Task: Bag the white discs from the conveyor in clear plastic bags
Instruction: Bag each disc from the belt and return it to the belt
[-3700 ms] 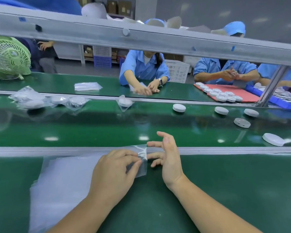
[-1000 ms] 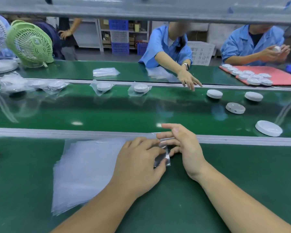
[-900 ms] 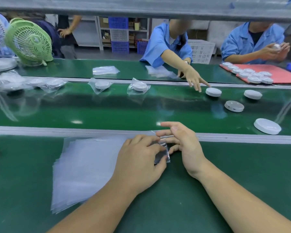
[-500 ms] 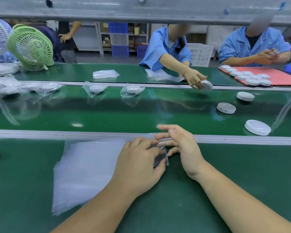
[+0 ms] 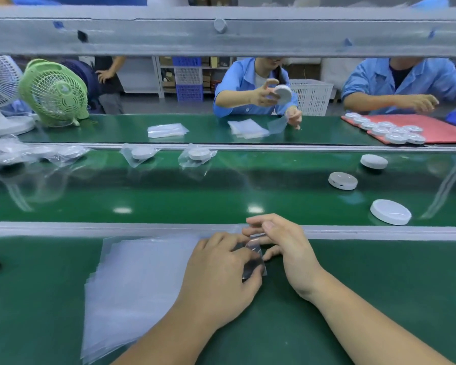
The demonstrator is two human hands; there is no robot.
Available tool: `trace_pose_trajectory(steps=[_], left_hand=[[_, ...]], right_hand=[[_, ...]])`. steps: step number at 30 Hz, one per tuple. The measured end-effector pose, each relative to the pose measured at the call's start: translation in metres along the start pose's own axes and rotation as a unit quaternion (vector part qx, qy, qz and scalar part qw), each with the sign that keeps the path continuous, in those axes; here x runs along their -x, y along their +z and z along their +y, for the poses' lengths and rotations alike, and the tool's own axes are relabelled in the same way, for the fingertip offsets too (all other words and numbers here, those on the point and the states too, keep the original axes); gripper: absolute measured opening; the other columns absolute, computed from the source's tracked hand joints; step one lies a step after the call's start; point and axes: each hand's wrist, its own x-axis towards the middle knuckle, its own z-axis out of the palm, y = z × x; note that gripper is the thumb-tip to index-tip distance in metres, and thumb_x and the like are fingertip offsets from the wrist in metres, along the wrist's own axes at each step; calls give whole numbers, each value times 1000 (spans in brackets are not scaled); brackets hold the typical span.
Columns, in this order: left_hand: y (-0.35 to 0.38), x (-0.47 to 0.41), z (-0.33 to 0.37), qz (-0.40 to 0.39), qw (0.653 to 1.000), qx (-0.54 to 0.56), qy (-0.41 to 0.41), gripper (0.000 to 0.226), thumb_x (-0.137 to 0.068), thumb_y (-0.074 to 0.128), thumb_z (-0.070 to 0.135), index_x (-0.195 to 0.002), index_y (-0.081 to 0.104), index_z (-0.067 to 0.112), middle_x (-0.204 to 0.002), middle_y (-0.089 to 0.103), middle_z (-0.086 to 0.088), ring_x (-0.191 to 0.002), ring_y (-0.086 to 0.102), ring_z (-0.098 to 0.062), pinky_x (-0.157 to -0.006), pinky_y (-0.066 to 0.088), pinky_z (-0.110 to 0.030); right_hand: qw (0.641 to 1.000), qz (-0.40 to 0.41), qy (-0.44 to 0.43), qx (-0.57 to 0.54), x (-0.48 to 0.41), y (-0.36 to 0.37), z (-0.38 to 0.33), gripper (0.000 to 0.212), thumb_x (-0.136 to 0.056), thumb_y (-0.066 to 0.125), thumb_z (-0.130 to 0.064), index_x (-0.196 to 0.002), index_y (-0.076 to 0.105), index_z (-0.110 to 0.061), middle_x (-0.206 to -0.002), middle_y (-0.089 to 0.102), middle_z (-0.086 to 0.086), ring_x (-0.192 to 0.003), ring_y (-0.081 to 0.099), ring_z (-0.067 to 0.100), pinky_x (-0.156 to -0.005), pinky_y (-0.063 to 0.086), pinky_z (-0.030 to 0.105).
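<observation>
Right in front of the person, a green table [image 5: 379, 299] fills the bottom of the view, with lots of bare room to the right of the arms. Past it runs a grey rail [image 5: 90, 228], and behind that lies the long green belt [image 5: 221, 196]. A stack of clear bags [image 5: 137, 280] lies flat on the table, off to the left, with its far edge up against the rail. The left hand [image 5: 219, 275] rests on the right end of the stack with its fingers bent, and its thumb and fingers pinch the corner of the top bag [image 5: 253, 262]. The right hand [image 5: 287, 248] is just beside it at the same corner. Its thumb and bent fingers pinch the bag's edge, while its pointing finger sticks out over the rail. Three white discs [image 5: 390, 215] lie bare on the belt, off to the right and well apart from both hands. The nearest one sits close to the rail. Two bagged discs [image 5: 198, 154] lie on the far side of the belt, to the left.
</observation>
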Motion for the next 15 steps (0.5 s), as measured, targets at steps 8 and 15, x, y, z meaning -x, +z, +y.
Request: trace_pose_trajectory(steps=[8, 15], left_hand=[[-5, 1, 3, -21, 1000, 1, -6, 33, -87, 45, 57, -104, 71, 46, -127, 57, 26, -118, 49, -6, -95, 40, -31], [-4, 0, 3, -18, 1000, -1, -9, 31, -86, 50, 56, -103, 73, 44, -123, 61, 22, -114, 52, -8, -94, 43, -34]], right_hand=[[1000, 3, -7, -12, 1, -1, 1, 46, -78, 54, -59, -107, 75, -29, -106, 78, 1, -94, 75, 24, -69, 49, 35], [1000, -10, -16, 2, -2, -2, 4, 44, -79, 54, -58, -106, 75, -32, -106, 78, -1, -92, 74, 21, -64, 50, 24]])
